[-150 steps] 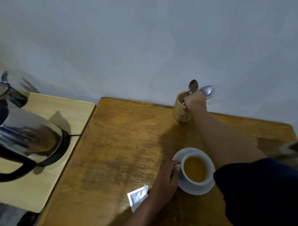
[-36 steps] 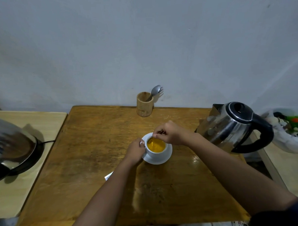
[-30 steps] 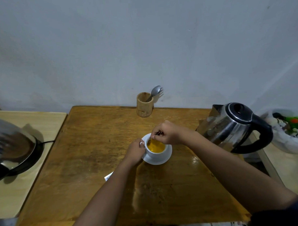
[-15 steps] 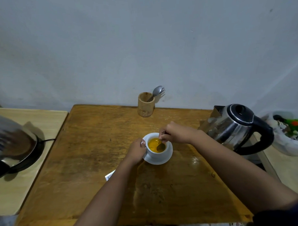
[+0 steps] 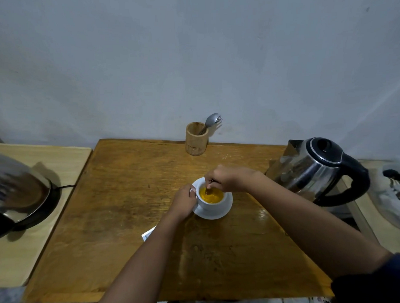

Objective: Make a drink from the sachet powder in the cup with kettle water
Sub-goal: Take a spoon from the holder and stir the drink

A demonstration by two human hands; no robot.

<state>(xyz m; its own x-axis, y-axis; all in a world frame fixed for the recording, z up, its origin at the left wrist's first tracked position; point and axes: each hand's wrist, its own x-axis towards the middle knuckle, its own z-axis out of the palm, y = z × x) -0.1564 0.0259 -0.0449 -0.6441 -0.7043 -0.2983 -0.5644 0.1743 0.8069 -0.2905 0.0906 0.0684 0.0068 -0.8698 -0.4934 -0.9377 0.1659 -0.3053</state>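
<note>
I am seeing the right hand (image 5: 227,180) pinching a spoon (image 5: 209,190) in the filled cup (image 5: 211,199) at frame centre, the left hand (image 5: 185,200) gripping its side (only stirring is remaining, I think).

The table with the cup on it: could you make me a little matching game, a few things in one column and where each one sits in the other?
Things:
1. cup
2. wooden holder
3. kettle
4. sachet

Places:
A. at the table's back edge, by the wall
B. on a white saucer
C. at the table's right edge
D. partly hidden under the left forearm

Pairs: 1-B, 2-A, 3-C, 4-D
</note>
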